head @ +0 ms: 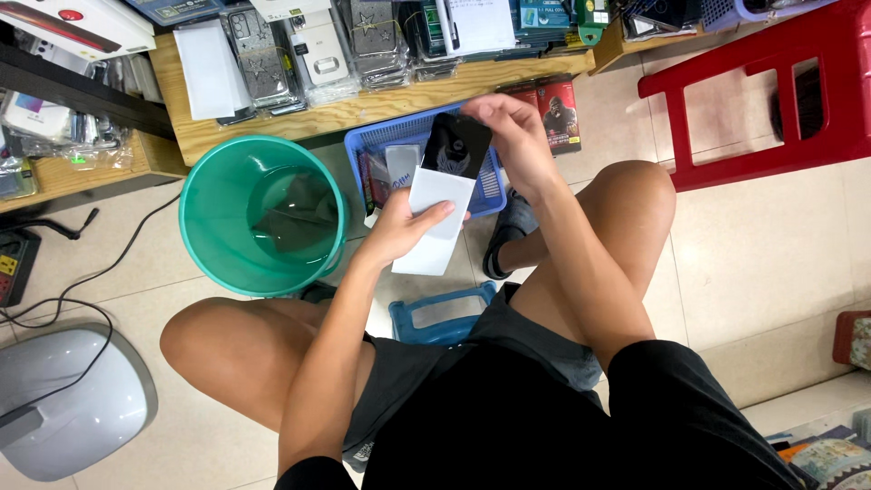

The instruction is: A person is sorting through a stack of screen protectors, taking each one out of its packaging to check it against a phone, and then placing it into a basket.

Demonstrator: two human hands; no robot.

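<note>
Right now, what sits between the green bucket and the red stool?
Head view: the blue basket on the floor, and above it both hands, the left hand holding a white sleeve, the right hand on the black phone case.

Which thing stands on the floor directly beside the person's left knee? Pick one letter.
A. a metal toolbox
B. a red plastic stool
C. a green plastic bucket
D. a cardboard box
C: the green bucket stands on the tiled floor just above the left knee, next to the left hand that holds a white sleeve.
</note>
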